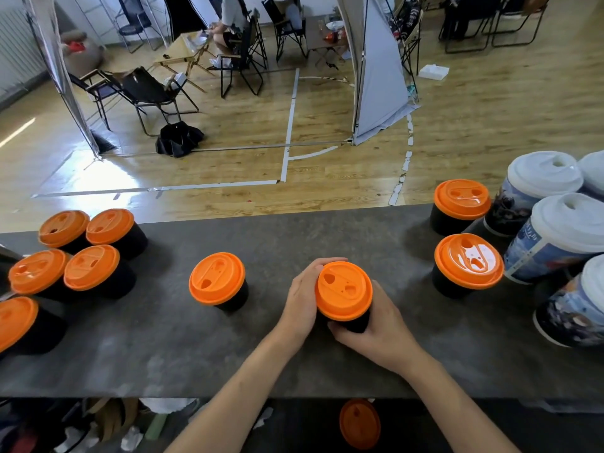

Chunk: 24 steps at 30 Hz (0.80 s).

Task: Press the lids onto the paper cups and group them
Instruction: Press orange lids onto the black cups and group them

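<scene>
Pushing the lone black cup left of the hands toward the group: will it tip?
Possibly: the lone black cup looks narrower than its orange lid, so push low. It is paper, so probably light and easily squashed.

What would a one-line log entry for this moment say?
left hand: holds black cup | right hand: holds same cup | orange lid: on cup | left group: five lidded cups
</scene>
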### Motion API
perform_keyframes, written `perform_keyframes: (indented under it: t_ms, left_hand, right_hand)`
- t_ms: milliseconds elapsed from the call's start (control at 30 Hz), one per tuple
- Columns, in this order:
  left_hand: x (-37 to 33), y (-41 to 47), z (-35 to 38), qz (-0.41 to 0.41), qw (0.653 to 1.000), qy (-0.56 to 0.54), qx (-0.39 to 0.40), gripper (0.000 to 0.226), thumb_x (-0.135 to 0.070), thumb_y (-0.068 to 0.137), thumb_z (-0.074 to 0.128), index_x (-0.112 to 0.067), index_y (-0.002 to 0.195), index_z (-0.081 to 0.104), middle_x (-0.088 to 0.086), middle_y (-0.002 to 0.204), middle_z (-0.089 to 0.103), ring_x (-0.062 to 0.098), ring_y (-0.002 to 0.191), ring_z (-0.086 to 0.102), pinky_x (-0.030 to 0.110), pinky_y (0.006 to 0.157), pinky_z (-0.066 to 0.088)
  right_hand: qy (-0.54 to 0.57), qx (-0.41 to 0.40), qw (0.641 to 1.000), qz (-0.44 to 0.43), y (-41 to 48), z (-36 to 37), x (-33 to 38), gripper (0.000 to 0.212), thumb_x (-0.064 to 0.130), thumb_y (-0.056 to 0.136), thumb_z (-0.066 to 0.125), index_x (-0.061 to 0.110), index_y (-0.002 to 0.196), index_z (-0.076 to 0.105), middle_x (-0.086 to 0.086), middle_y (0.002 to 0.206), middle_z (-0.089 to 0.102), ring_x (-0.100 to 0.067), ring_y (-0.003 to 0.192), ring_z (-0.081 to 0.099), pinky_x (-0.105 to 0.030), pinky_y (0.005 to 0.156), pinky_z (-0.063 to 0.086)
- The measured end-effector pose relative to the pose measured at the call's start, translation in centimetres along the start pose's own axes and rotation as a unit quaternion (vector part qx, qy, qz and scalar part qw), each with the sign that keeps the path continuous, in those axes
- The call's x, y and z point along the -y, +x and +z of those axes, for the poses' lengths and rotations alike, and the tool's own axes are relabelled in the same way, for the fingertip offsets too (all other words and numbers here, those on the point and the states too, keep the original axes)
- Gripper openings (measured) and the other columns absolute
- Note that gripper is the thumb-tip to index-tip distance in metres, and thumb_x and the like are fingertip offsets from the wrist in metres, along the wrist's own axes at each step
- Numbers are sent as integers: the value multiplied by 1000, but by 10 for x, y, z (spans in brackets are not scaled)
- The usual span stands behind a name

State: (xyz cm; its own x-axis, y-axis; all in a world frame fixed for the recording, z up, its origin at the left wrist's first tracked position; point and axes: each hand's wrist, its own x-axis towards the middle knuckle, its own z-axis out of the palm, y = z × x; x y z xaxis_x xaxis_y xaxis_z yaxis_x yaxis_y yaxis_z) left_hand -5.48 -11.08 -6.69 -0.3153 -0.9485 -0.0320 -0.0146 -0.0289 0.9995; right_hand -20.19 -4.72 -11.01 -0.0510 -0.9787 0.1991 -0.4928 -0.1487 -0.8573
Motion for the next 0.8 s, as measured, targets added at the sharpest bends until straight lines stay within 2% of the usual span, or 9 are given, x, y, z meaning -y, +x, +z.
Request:
perform_keyframes:
  t_ms: [67, 200, 267, 367, 433, 500, 600, 700, 800]
  left_hand:
    - [4, -8, 4, 10, 999, -6, -36, 45, -29, 102, 33, -10, 113, 73, 0, 109, 77, 9, 104, 70, 15, 87, 50]
    - [14, -18, 10, 37, 991, 31, -126, 43, -31, 103, 32, -15, 111, 71, 1, 109, 74, 16, 109, 68, 29, 95, 51]
    - [12, -16, 11, 42, 991, 32, -123, 41, -30, 103, 34, -16, 114, 71, 0, 114, 73, 15, 113, 66, 29, 98, 50]
    - [5, 1, 2, 32, 997, 26, -61, 42, -25, 100, 36, -14, 120, 71, 0, 123, 71, 12, 118, 64, 22, 101, 48]
    - [1, 10, -3, 21, 1000, 21, -5, 45, -21, 99, 35, -7, 120, 72, 3, 123, 73, 14, 118, 66, 23, 101, 48]
    - [1, 10, -4, 16, 1000, 6, 10, 46, -20, 100, 34, -4, 118, 72, 4, 120, 75, 16, 116, 67, 22, 99, 49]
    - [9, -1, -1, 29, 999, -5, -44, 42, -23, 101, 35, -12, 117, 72, 3, 118, 74, 18, 115, 67, 26, 99, 50]
    - [19, -13, 5, 63, 991, 8, -114, 40, -27, 104, 34, -19, 116, 70, -1, 118, 72, 19, 117, 65, 26, 98, 50]
    - [17, -11, 8, 48, 994, 2, -101, 40, -28, 103, 33, -16, 114, 70, 1, 114, 73, 20, 113, 67, 30, 97, 52]
  right_hand:
    - [3, 0, 1000, -4, 0, 1, 1, 80, 52, 70, 86, 63, 134, 39, 38, 130, 52, 8, 125, 52, -8, 99, 41]
    - [32, 2, 999, 18, 1, 2, 1, 83, 64, 67, 88, 51, 135, 41, 31, 133, 55, 5, 126, 55, -16, 100, 44]
    - [30, -1, 999, 21, 1, 2, -1, 80, 60, 67, 88, 54, 132, 42, 31, 130, 57, 5, 124, 56, -16, 98, 45]
    - [20, 0, 1000, 22, 0, 1, -2, 81, 54, 66, 88, 58, 133, 42, 29, 129, 58, 4, 125, 55, -22, 101, 46]
    - [11, 0, 1000, 20, 0, 1, -2, 82, 52, 67, 87, 60, 134, 41, 28, 130, 57, 4, 126, 54, -26, 103, 48]
    - [8, 0, 1000, 17, 0, 1, 0, 82, 55, 68, 87, 61, 135, 39, 30, 130, 55, 5, 127, 53, -24, 103, 46]
    - [31, -6, 999, 20, 0, 3, 2, 83, 62, 68, 89, 52, 136, 43, 28, 132, 57, 3, 127, 56, -22, 101, 46]
    - [35, -12, 999, 29, 1, 3, 1, 79, 62, 66, 90, 47, 130, 46, 26, 127, 60, 3, 121, 59, -22, 96, 49]
    - [27, -7, 999, 29, 0, 3, -1, 77, 57, 67, 89, 46, 131, 48, 25, 126, 59, 2, 120, 58, -20, 97, 48]
